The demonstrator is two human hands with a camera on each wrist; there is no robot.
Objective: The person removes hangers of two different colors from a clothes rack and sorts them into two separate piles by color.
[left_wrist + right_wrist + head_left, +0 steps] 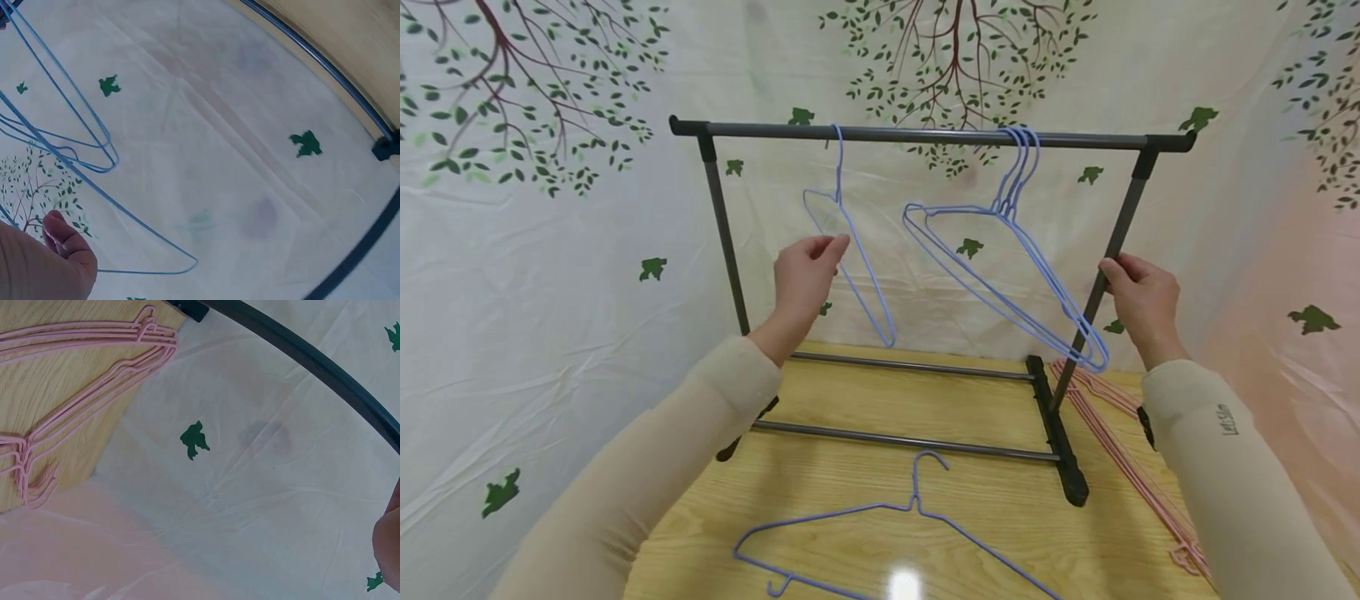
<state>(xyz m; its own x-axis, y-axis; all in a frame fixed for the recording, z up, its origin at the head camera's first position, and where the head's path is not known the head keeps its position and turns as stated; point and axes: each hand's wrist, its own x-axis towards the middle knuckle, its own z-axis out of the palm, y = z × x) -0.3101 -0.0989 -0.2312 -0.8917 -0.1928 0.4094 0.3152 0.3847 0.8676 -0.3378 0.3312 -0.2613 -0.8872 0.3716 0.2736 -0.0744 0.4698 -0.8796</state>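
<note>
My left hand (pixel 805 279) is raised in front of a blue clothes hanger (pixel 871 268) that hangs alone on the rack's top bar. Its fingers are loosely curled, thumb tip close to the hanger's wire; in the left wrist view the hand (pixel 62 256) overlaps the hanger (pixel 128 212) and no wire shows between its fingertips. With thumb and fingers, my right hand (pixel 1142 300) grips the right post (pixel 1126 212) of the black garment rack (pixel 925 135). Several blue hangers (pixel 1047 271) hang bunched toward the bar's right side. Only a sliver of the right hand (pixel 389 547) shows in its wrist view.
Another blue hanger (pixel 835 515) lies flat on the wooden table (pixel 820 479) before the rack. Pink hangers (pixel 1120 450) are stacked on the table to the right, beyond the rack's black foot (pixel 1060 454). A pale curtain (pixel 595 350) with printed leaves hangs behind.
</note>
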